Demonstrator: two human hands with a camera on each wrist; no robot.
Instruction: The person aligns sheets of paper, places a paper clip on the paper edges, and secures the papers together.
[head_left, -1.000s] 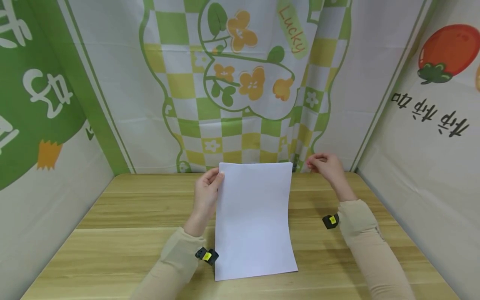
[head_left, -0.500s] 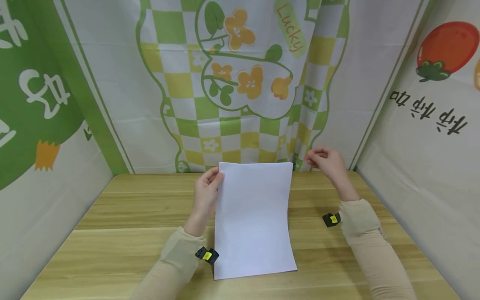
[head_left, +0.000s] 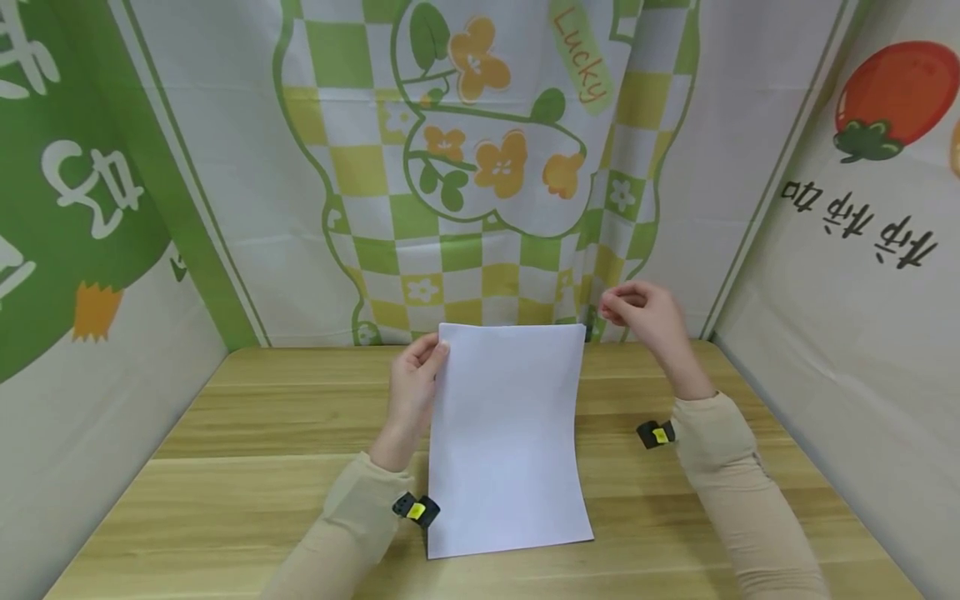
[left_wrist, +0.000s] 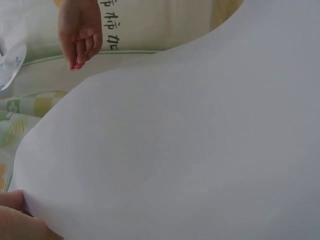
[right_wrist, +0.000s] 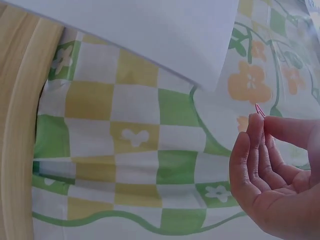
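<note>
White paper [head_left: 510, 442] stands tilted up in the head view, its lower edge near the front of the table. I cannot tell if it is one sheet or a stack. My left hand [head_left: 412, 385] pinches its upper left edge, thumb on the near face. To the right of the paper's top corner, my right hand [head_left: 648, 323] is raised, apart from the paper. In the right wrist view, a small red paper clip [right_wrist: 259, 110] sticks out between thumb and fingertips of the right hand [right_wrist: 280, 180]. Most of the clip is hidden by the fingers.
The wooden table [head_left: 247, 500] reaches back to a green and yellow checked curtain [head_left: 480, 250]. Printed cloth walls [head_left: 840, 333] close off both sides. Each wrist carries a small black camera [head_left: 656, 434].
My right hand, pinching the paper clip, has risen a little and shifted left toward the paper's top corner. The left hand and the paper have stayed nearly still.
</note>
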